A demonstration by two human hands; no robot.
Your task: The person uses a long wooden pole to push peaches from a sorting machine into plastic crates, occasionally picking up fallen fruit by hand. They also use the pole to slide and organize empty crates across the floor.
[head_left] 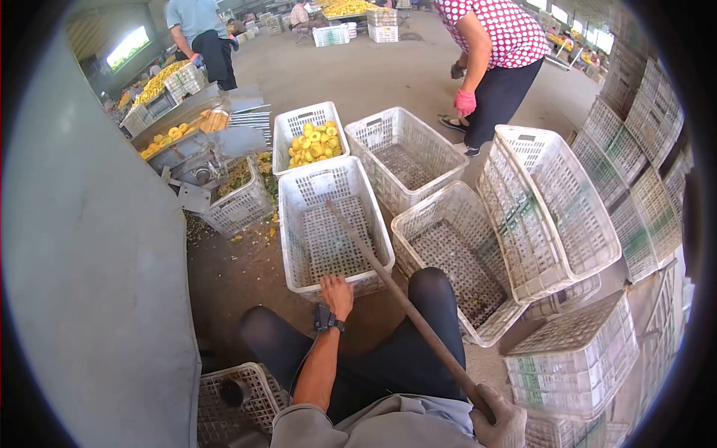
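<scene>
My left hand (pixel 337 296), bare and with a black device strapped at the wrist, rests its fingers on the near rim of a white plastic crate (pixel 287 246). That crate holds no fruit. At the lower right, my right hand (pixel 498 420), in a pale glove, is wrapped round the lower end of a long wooden stick (pixel 418 317). The stick slants up and left, its far tip over the inside of the same crate. Just behind stands another white crate (pixel 281 138) with yellow fruit (pixel 314 143) in it.
White crates (pixel 407 198) stand at the right, some tilted or stacked. A metal machine (pixel 202 160) with fruit is at the left, beside a large grey panel (pixel 97 246). A person in a dotted top (pixel 497 30) bends nearby; another person (pixel 200 30) stands farther back.
</scene>
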